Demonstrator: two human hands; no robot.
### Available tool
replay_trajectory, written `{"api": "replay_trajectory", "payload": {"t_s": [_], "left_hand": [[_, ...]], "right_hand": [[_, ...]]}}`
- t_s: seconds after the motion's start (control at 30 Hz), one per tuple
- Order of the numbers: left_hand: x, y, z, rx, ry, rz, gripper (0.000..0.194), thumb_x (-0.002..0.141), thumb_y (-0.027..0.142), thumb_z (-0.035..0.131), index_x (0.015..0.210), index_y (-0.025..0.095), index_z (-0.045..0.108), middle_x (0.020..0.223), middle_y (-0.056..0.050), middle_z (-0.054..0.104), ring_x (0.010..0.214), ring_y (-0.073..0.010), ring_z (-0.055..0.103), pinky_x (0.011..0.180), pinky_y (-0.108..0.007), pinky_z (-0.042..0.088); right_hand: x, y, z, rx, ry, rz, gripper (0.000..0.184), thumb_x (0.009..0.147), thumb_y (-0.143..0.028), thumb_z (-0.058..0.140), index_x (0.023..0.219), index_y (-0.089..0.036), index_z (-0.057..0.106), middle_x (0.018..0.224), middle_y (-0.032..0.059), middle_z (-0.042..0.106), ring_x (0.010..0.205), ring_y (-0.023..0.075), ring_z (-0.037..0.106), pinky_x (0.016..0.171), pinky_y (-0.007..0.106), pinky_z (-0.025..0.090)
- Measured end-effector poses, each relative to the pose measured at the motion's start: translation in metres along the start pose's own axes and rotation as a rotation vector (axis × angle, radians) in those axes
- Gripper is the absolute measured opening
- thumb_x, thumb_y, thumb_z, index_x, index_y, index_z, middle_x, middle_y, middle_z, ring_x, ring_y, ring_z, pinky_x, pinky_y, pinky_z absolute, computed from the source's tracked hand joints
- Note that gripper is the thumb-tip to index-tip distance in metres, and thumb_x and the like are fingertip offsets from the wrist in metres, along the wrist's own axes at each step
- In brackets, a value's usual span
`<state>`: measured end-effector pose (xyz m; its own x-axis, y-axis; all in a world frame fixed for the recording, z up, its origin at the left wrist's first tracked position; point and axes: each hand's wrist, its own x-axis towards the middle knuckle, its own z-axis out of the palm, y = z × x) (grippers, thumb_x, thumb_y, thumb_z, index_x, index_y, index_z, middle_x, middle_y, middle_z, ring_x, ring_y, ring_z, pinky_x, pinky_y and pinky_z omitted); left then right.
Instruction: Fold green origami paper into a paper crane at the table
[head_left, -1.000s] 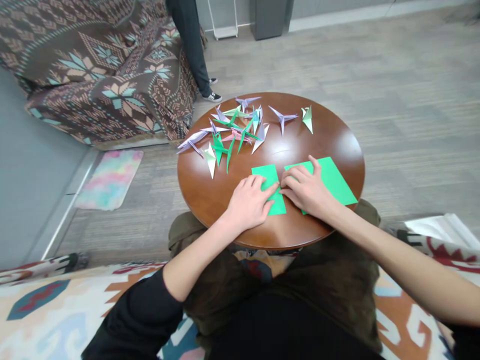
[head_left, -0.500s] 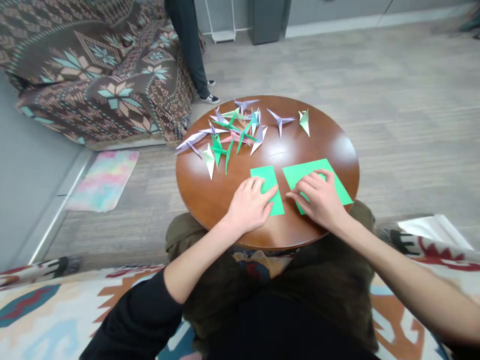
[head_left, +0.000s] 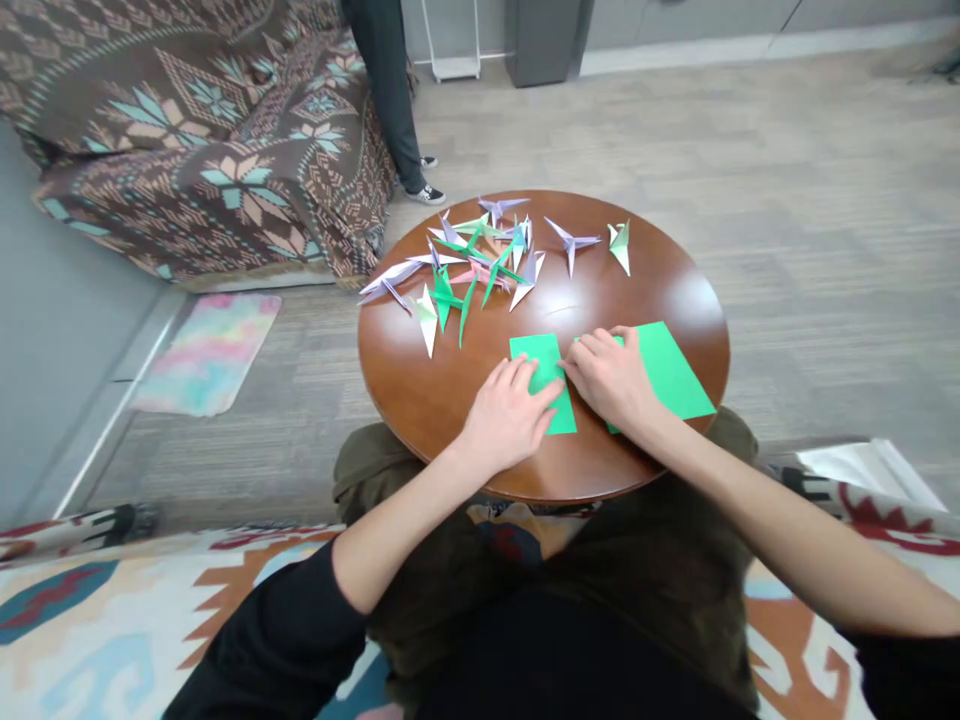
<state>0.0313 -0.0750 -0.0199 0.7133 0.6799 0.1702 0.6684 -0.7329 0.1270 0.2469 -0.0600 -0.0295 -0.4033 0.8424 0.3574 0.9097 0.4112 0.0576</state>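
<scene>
A narrow folded strip of green origami paper point(head_left: 541, 349) lies flat on the round brown table point(head_left: 450, 410). My left hand point(head_left: 508, 415) rests on its left and lower part, fingers spread and pressing it down. At the strip's right edge, the fingers of my right hand point(head_left: 611, 378) are bunched together, apparently pinching that edge; the exact contact is small. Partly beneath my right hand and wrist lies a wider green sheet point(head_left: 673, 368), its right part showing.
Folded paper cranes in purple, green, white and pink point(head_left: 457, 262) are heaped on the table's far left. A purple crane point(head_left: 572, 243) and a pale green crane point(head_left: 619, 246) lie apart. Behind stand a person's legs point(head_left: 390, 90) beside a covered sofa point(head_left: 247, 190).
My right hand has moved left from above the wider green sheet to the right edge of the folded strip. My left hand stays on the strip. The view has shifted slightly.
</scene>
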Motion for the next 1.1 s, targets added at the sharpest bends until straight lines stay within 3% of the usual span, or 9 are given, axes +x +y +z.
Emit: {"api": "replay_trajectory", "payload": {"t_s": [0.3, 0.43, 0.6, 0.8, 1.1], "left_hand": [[-0.001, 0.001, 0.001, -0.017, 0.006, -0.003, 0.041, 0.106, 0.035, 0.051, 0.143, 0.027, 0.068, 0.148, -0.019, 0.061, 0.146, -0.0358, 0.053, 0.122, -0.056, 0.042], [0.0, -0.002, -0.001, -0.076, 0.017, -0.04, 0.046, 0.104, 0.038, 0.054, 0.146, 0.021, 0.064, 0.148, -0.02, 0.061, 0.143, -0.0363, 0.054, 0.121, -0.055, 0.042], [0.004, -0.003, -0.008, -0.12, 0.0, -0.095, 0.066, 0.097, 0.042, 0.063, 0.153, 0.008, 0.054, 0.143, -0.021, 0.063, 0.133, -0.0381, 0.057, 0.115, -0.052, 0.045], [0.006, -0.001, -0.008, -0.084, 0.001, -0.085, 0.057, 0.099, 0.04, 0.06, 0.15, 0.015, 0.059, 0.14, -0.019, 0.062, 0.129, -0.0379, 0.056, 0.111, -0.052, 0.045], [0.006, 0.001, -0.007, -0.094, 0.023, -0.097, 0.057, 0.098, 0.039, 0.062, 0.149, 0.013, 0.059, 0.14, -0.02, 0.062, 0.13, -0.0384, 0.057, 0.112, -0.053, 0.046]], "right_hand": [[0.042, 0.016, 0.018, -0.021, -0.011, 0.07, 0.023, 0.104, -0.019, 0.051, 0.092, -0.016, 0.07, 0.089, 0.015, 0.077, 0.092, 0.0336, 0.063, 0.089, 0.049, 0.035], [0.048, 0.023, 0.014, -0.015, 0.007, 0.094, 0.022, 0.104, -0.023, 0.053, 0.09, -0.018, 0.07, 0.087, 0.0146, 0.076, 0.092, 0.0339, 0.062, 0.089, 0.048, 0.036], [0.023, 0.021, -0.001, 0.044, -0.002, 0.017, 0.025, 0.107, -0.028, 0.053, 0.091, -0.02, 0.069, 0.087, 0.0107, 0.075, 0.089, 0.0304, 0.061, 0.089, 0.045, 0.034], [-0.004, 0.006, -0.01, 0.033, -0.043, -0.072, 0.03, 0.11, -0.029, 0.054, 0.086, -0.021, 0.072, 0.085, 0.0078, 0.074, 0.086, 0.0268, 0.059, 0.091, 0.043, 0.031], [-0.052, -0.016, -0.039, 0.072, 0.026, -0.211, 0.03, 0.108, -0.019, 0.06, 0.08, -0.021, 0.071, 0.076, 0.0033, 0.07, 0.082, 0.0231, 0.056, 0.09, 0.042, 0.03]]}}
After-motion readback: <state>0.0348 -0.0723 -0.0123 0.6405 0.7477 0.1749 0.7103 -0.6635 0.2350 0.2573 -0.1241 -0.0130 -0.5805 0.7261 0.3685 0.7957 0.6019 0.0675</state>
